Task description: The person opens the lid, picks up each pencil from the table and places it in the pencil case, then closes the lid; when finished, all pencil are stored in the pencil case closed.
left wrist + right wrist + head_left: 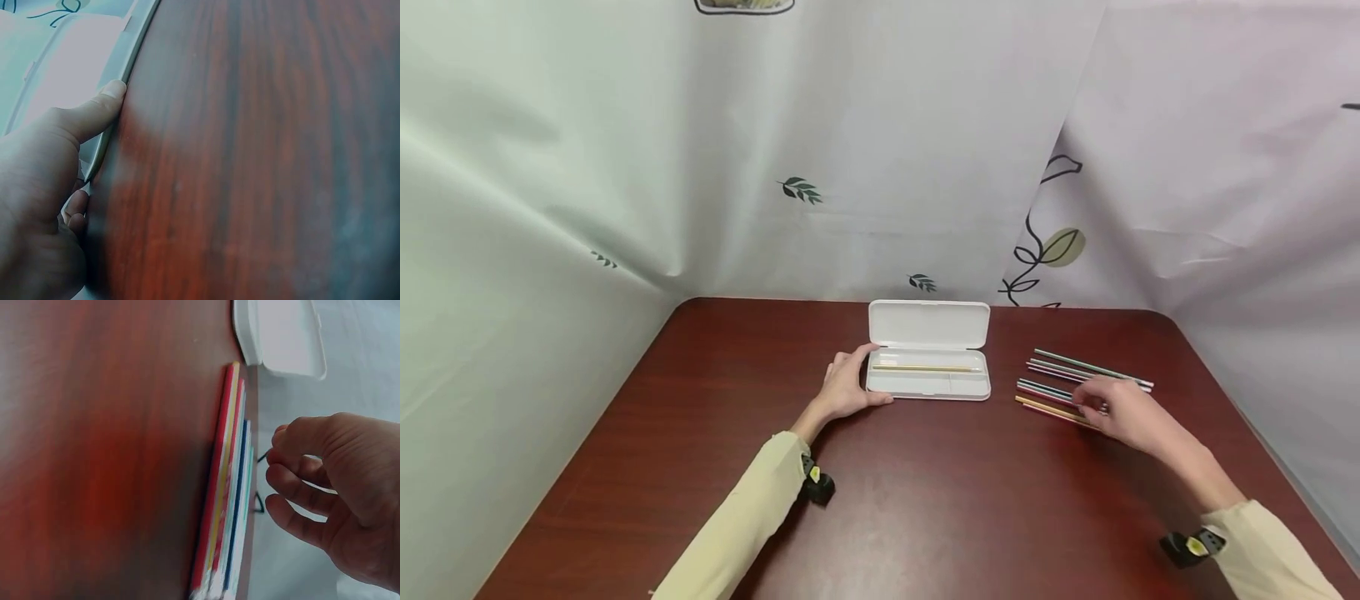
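Note:
The left hand [846, 390] [44, 169] grips the left end of a white pencil case [925, 395] [140, 37], thumb at the front edge and fingers towards the back corner. Its lid stands raised, and a yellowish pencil [925, 367] lies inside. Over several coloured pencils [1051, 390] [228, 487] on the table hovers the right hand [1123, 412] [350, 487], fingers loosely bent and nothing visible between them. In the head view it covers part of those pencils.
A reddish-brown table [940, 492] extends around the case and pencils. Behind it and at both sides hangs pale cloth [887, 150] with leaf patterns. The case [287, 337] also appears at the top of the right wrist view.

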### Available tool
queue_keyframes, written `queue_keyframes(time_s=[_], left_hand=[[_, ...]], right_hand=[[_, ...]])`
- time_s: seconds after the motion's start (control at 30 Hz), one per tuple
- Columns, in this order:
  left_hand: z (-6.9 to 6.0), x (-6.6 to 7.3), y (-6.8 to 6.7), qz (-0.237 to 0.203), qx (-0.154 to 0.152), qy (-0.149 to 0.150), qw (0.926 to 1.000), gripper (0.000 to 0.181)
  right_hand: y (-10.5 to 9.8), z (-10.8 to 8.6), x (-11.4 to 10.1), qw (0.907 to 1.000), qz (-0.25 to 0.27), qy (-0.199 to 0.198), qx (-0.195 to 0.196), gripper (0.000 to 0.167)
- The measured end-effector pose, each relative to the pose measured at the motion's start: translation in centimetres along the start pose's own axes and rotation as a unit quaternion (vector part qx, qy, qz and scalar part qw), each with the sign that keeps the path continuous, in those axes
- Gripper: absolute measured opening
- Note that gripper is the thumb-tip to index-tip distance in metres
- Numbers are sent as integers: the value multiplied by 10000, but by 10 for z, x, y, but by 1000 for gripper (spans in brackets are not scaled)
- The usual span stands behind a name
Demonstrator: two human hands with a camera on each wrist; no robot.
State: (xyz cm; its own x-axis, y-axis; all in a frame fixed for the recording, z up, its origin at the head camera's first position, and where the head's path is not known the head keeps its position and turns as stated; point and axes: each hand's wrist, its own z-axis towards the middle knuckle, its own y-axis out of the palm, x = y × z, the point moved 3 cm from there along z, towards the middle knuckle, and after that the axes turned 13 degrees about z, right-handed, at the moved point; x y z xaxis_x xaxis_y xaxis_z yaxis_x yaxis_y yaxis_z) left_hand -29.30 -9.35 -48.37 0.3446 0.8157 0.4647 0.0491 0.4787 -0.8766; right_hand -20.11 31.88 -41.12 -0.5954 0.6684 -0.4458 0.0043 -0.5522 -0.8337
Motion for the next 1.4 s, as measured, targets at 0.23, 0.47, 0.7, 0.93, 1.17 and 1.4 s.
queue_keyframes(time_s=[0.23,0.47,0.7,0.93,1.17,1.4], left_hand=[[0,1,-1,24,26,52,10000,93],[-1,2,-3,-24,10,12,10000,93],[-1,2,-4,-1,38,31,10000,93],[-1,1,-3,-8,-27,-11,10000,93],[-1,1,-2,5,-21,-33,10000,93],[-1,2,-2,-34,-5,-43,10000,93]], right_hand=[[-3,-30,9,9994,-101,295,128,26],[-1,-47,15,9973,-435,501,309,29],[1,-54,19,9960,-541,562,432,31],[3,-57,21,9952,-553,699,415,30],[4,-57,21,9945,-573,805,352,30],[5,-58,21,9947,-583,786,314,31]])
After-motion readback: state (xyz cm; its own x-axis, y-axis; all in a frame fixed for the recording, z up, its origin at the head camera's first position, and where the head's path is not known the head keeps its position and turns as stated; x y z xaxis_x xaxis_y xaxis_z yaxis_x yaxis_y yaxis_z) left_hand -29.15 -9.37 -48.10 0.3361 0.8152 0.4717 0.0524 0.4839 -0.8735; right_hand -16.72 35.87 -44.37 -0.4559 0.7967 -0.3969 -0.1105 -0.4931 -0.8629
